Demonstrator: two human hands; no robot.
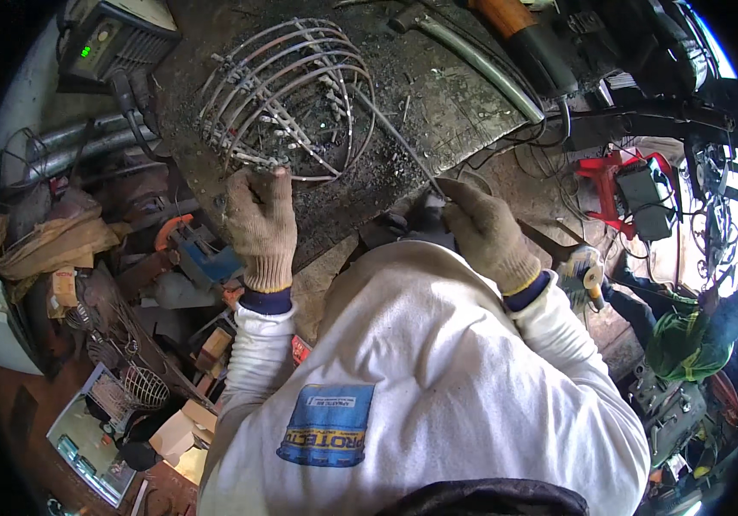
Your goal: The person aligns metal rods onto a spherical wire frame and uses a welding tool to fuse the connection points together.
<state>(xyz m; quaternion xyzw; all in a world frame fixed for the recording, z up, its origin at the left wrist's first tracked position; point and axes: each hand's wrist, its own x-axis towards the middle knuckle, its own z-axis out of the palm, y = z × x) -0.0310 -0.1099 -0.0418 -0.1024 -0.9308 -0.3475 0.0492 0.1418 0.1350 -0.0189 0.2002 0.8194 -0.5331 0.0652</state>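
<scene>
A rounded cage of welded metal bars [287,120] lies on the dark, grimy worktable [446,129]. My left hand [261,224], in a beige knitted glove, is closed at the cage's near left edge, thumb and fingers against the bar. My right hand [485,225], gloved alike, grips the near end of a thin straight metal rod [400,141]. The rod slants away to the left, its far tip by the cage's right side; whether it touches is unclear. Dark grit and bits of metal lie around and under the cage.
A machine with a green digital display [115,39] stands far left. A hammer with a metal-pipe handle [476,60] and an orange-and-black tool [524,43] lie far right. Cables run past a red stool [597,185]. A person in green [691,344] is low at right. Scrap clutters the left.
</scene>
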